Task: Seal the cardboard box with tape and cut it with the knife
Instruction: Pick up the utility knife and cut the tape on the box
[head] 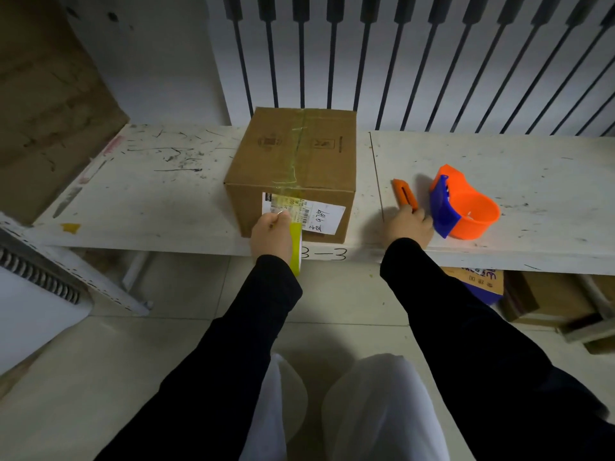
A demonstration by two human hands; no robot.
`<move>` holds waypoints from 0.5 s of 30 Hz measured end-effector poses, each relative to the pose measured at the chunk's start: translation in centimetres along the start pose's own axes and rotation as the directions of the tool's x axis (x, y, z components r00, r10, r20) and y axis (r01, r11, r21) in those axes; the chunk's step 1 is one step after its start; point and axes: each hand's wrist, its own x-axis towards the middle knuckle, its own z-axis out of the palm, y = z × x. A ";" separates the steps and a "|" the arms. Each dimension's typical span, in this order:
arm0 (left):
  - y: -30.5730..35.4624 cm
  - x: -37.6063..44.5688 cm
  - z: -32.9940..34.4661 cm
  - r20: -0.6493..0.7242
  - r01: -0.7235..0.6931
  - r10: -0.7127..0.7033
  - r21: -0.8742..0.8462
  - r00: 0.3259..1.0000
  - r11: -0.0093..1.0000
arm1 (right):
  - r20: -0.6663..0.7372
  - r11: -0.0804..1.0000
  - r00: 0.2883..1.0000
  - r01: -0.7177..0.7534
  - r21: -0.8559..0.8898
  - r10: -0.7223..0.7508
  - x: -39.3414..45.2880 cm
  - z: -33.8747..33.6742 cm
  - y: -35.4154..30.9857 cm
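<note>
A closed cardboard box (293, 154) stands on the white bench (159, 191). A strip of clear yellowish tape (294, 161) runs along its top seam and down over the white label (319, 216) on the front. My left hand (271, 236) is in front of the box, shut on a yellow-green tape roll (296, 247) whose strip leads up to the box. To the right, my right hand (407, 226) rests on the near end of an orange utility knife (402, 193) lying on the bench; its grip is not clear.
An orange and blue tape dispenser (466, 207) sits just right of the knife. A large cardboard sheet (43, 104) leans at the far left. Boxes (545, 301) are stored under the bench at right. A railing of dark bars (399, 61) stands behind the bench.
</note>
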 end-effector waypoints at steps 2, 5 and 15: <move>0.0 0.0 0.0 0.008 0.009 -0.009 -0.017 1.000 1.000 | -0.013 0.999 1.000 -0.026 -0.029 0.026 0.2 0.2 -0.2; -0.1 -0.1 0.0 0.015 0.003 -0.003 -0.027 1.000 1.000 | -0.016 0.998 0.999 -0.045 -0.033 0.045 0.2 0.1 -0.2; 0.0 -0.5 -0.9 0.093 -0.033 0.032 0.005 0.995 0.999 | 0.283 0.918 0.939 -0.278 0.284 0.196 -1.0 -1.7 -0.6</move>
